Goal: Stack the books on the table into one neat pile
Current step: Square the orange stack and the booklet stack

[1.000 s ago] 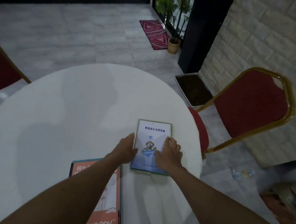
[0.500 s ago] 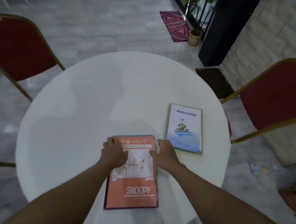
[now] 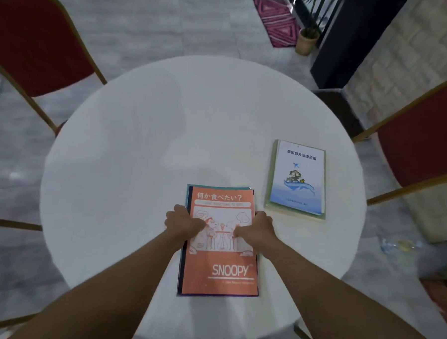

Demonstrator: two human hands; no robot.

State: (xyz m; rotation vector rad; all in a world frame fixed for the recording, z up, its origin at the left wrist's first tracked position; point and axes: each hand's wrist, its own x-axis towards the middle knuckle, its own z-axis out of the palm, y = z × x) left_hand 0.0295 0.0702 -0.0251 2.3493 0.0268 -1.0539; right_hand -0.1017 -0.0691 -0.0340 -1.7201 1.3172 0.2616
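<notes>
I have both hands, left hand (image 3: 183, 220) and right hand (image 3: 257, 226), curled on the orange book (image 3: 219, 262) near the surface's (image 3: 140, 152) front edge, fingers pinching its sides; I should lift it level and square it onto the blue book (image 3: 298, 177).

Two book piles on a round table

The nearer pile (image 3: 220, 262) lies at the table's (image 3: 140, 152) near edge, with the left hand (image 3: 182, 220) on its left side and the right hand (image 3: 257, 228) on its right. The second pile (image 3: 297, 179) lies farther back, to the right, apart from it. Chairs stand left (image 3: 30, 37) and right (image 3: 420, 143) of the table.
</notes>
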